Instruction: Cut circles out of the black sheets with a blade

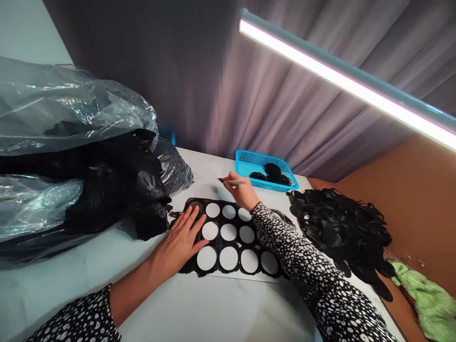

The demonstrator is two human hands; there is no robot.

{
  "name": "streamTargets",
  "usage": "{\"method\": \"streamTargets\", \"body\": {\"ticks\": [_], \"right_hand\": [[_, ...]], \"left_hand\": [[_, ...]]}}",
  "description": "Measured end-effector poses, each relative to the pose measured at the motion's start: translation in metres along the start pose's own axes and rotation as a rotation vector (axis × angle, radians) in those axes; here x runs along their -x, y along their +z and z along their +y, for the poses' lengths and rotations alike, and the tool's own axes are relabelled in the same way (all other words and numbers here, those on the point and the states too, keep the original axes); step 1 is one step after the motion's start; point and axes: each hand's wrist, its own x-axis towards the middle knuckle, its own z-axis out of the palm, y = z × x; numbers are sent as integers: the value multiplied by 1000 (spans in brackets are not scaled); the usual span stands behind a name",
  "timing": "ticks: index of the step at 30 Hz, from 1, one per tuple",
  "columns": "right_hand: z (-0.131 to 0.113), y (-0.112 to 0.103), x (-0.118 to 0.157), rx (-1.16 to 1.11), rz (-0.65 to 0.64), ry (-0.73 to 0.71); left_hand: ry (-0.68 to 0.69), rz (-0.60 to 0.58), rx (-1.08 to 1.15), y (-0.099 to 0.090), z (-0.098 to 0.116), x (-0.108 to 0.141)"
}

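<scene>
black sheet [233, 244], round holes (perhaps twelve)

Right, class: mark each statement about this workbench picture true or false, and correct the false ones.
1. The left hand lies flat on the black sheet with round holes. True.
2. The right hand is empty. False: its fingers hold a thin tool.
3. The blue basket holds black discs. True.
4. The basket sits at the table's near edge. False: it sits at the far side, by the curtain.
5. A green cloth lies on the right. True.
</scene>
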Motion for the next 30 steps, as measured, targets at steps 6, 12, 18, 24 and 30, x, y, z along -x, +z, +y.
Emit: {"method": "streamTargets", "body": {"ticks": [6, 12, 18, 24, 30], "right_hand": [[-34, 61, 20, -284, -385, -128], [-24, 68, 22, -560, -505, 15], [-27, 69, 22, -552, -494, 62], [-29, 68, 23, -589, -497, 112], [-28, 69, 22, -586, -476, 98]], "left_hand": [[3, 42, -67, -7, -8, 18], [3, 5, -29, -17, -5, 20], [15, 24, -8, -18, -4, 18], [17, 29, -13, -16, -4, 19], [2, 29, -1, -13, -5, 20]]}}
